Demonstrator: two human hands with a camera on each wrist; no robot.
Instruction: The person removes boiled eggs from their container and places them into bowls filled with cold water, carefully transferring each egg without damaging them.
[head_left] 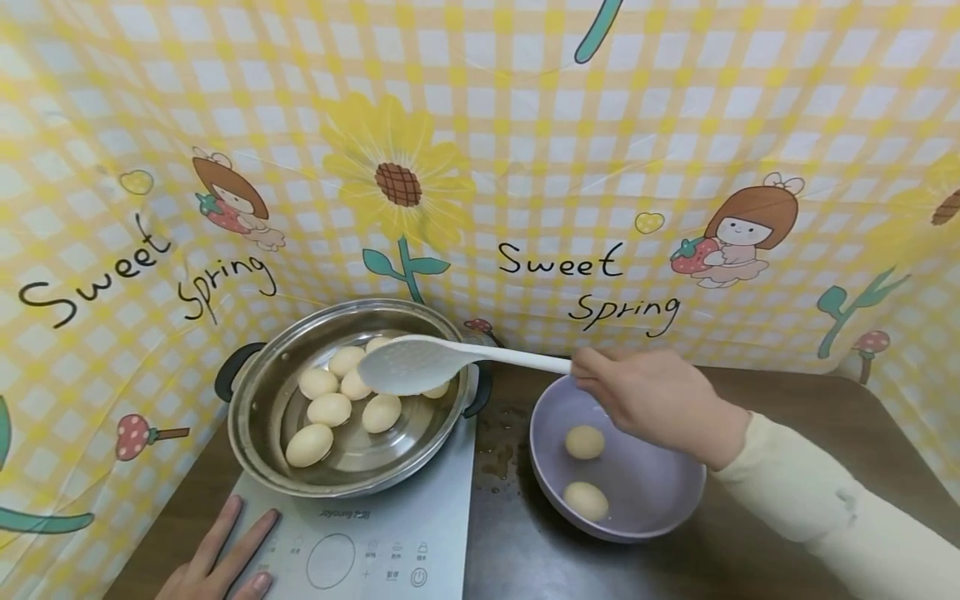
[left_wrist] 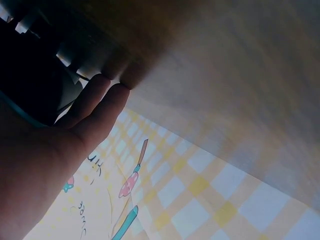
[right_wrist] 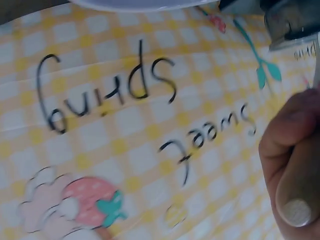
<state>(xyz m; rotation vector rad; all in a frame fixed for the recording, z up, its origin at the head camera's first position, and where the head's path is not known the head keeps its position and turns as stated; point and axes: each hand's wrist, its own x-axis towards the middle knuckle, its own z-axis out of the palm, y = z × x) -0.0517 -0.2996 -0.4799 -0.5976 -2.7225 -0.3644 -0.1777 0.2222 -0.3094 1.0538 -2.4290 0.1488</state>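
My right hand grips the handle of a large white spoon, reaching across from above the purple bowl. The spoon's head hangs over the steel pot and hides part of the eggs behind it. Several pale eggs lie in the pot. The rounded handle end sticks out of my fist in the right wrist view. Two more eggs sit in the purple bowl. My left hand rests at the left edge of the white induction cooker, fingers extended and spread.
The pot stands on the cooker, with black side handles. Water drops wet the brown table between pot and bowl. A yellow checked cloth hangs close behind and along the sides.
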